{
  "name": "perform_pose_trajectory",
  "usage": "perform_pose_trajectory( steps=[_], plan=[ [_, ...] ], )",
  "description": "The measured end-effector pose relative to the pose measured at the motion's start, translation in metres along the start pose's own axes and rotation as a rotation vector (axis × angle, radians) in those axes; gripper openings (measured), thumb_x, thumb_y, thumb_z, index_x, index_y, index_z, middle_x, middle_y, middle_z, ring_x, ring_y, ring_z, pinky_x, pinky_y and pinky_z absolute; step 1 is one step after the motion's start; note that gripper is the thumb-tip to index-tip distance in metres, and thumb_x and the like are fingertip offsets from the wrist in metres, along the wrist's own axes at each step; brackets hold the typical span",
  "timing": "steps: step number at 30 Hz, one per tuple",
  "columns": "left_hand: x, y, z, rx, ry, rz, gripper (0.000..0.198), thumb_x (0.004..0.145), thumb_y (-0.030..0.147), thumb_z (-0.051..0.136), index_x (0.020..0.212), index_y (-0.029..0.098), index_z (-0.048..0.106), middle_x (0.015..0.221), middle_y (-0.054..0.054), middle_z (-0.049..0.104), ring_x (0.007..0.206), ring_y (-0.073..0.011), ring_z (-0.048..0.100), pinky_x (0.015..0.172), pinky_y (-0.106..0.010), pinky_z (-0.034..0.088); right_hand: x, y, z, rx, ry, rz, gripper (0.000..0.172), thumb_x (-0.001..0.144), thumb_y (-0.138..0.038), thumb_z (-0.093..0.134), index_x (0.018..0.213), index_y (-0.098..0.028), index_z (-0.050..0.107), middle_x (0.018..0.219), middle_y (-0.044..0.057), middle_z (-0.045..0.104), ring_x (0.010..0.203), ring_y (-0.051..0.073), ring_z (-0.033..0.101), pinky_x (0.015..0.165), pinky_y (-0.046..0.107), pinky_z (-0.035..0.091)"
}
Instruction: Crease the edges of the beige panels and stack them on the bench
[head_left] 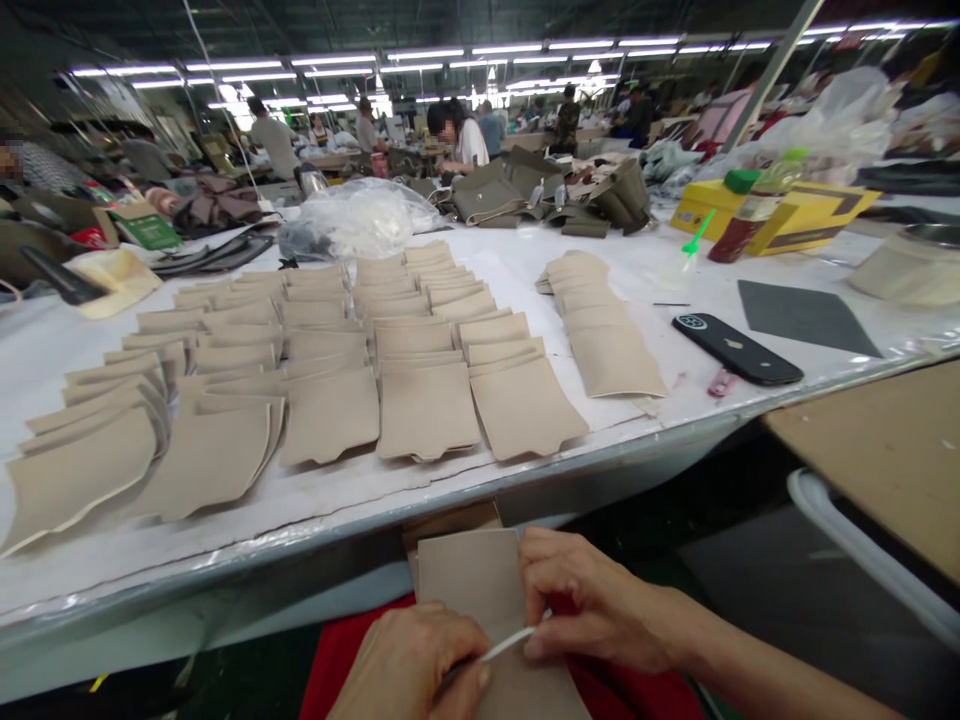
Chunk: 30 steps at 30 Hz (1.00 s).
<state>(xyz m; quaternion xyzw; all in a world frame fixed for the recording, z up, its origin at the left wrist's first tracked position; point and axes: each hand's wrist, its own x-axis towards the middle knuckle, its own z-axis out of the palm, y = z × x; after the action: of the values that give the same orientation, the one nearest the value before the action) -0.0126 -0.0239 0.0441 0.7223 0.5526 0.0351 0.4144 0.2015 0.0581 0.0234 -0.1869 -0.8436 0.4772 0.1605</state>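
Head view: in our workshop (420,65), a white table (510,245) bears a bottle (759,206) of red liquid (729,240); our left grip (420,650) and right grip (585,595) pinch a white strip (514,640).

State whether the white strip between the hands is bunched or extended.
Extended: the visible white strip spans from left hand to right hand in one slight curve.

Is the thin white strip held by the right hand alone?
No, the left hand and the right hand both pinch the thin white strip over a flat beige panel.
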Motion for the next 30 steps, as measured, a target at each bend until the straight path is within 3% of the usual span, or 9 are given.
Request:
perform_pose_trajectory(
  steps=[6, 12, 14, 17, 21, 27, 30],
  plan=[
    [0.011, 0.015, -0.002, 0.045, -0.056, -0.030, 0.023, 0.086, 0.025, 0.050, 0.078, 0.018, 0.071, 0.080, -0.007, 0.072, 0.076, -0.0217, 0.065, 0.062, -0.026, 0.034, -0.001, -0.004, -0.003, -0.029, -0.010, 0.006, 0.014, 0.076, -0.013, 0.078, 0.076, -0.017, 0.064, 0.082, -0.003, 0.056, 0.088, 0.015, 0.053, 0.075, 0.025, 0.041],
    [0.009, 0.008, 0.003, 0.012, -0.029, -0.023, 0.020, 0.083, 0.022, 0.052, 0.081, 0.017, 0.071, 0.079, -0.006, 0.072, 0.076, -0.0205, 0.066, 0.064, -0.026, 0.035, -0.004, 0.002, -0.009, 0.050, -0.018, 0.034, 0.012, 0.079, -0.014, 0.075, 0.077, -0.018, 0.064, 0.080, -0.003, 0.055, 0.086, 0.014, 0.053, 0.075, 0.025, 0.041],
    [0.008, 0.006, 0.003, -0.008, -0.007, -0.030, 0.019, 0.082, 0.022, 0.053, 0.080, 0.018, 0.072, 0.078, -0.005, 0.072, 0.074, -0.0194, 0.065, 0.063, -0.025, 0.034, -0.001, 0.002, -0.008, 0.065, -0.023, 0.029, 0.014, 0.085, -0.022, 0.071, 0.075, -0.018, 0.062, 0.079, -0.003, 0.055, 0.085, 0.015, 0.053, 0.074, 0.026, 0.040],
    [0.007, 0.006, 0.004, -0.043, 0.023, -0.041, 0.019, 0.082, 0.022, 0.054, 0.078, 0.019, 0.072, 0.075, -0.003, 0.071, 0.072, -0.0177, 0.065, 0.061, -0.024, 0.033, 0.003, 0.002, -0.004, 0.118, -0.014, 0.015, 0.034, 0.091, -0.046, 0.059, 0.071, -0.018, 0.059, 0.078, 0.000, 0.055, 0.083, 0.017, 0.052, 0.074, 0.030, 0.039],
    [0.006, 0.003, 0.003, -0.064, 0.066, -0.050, 0.019, 0.082, 0.023, 0.053, 0.076, 0.019, 0.070, 0.074, -0.002, 0.070, 0.071, -0.0165, 0.064, 0.060, -0.023, 0.032, 0.005, 0.005, -0.002, 0.161, 0.000, 0.021, 0.049, 0.087, -0.061, 0.055, 0.066, -0.018, 0.059, 0.072, 0.001, 0.055, 0.078, 0.018, 0.051, 0.071, 0.031, 0.039],
    [-0.013, -0.016, -0.004, -0.270, 0.050, -0.161, 0.019, 0.081, 0.027, 0.053, 0.077, 0.017, 0.069, 0.066, 0.002, 0.061, 0.064, -0.0127, 0.055, 0.054, -0.020, 0.029, -0.004, 0.012, -0.005, 0.217, 0.042, 0.107, 0.037, 0.086, -0.050, 0.064, 0.068, -0.018, 0.064, 0.072, 0.000, 0.052, 0.076, 0.017, 0.051, 0.070, 0.029, 0.039],
    [-0.021, -0.021, -0.006, -0.361, 0.073, -0.219, 0.016, 0.078, 0.026, 0.056, 0.074, 0.016, 0.068, 0.064, 0.004, 0.057, 0.065, -0.0119, 0.052, 0.055, -0.019, 0.029, -0.006, 0.012, -0.007, 0.158, -0.023, 0.168, 0.026, 0.088, -0.042, 0.064, 0.074, -0.019, 0.063, 0.082, 0.000, 0.055, 0.084, 0.018, 0.052, 0.076, 0.030, 0.041]
  ],
)
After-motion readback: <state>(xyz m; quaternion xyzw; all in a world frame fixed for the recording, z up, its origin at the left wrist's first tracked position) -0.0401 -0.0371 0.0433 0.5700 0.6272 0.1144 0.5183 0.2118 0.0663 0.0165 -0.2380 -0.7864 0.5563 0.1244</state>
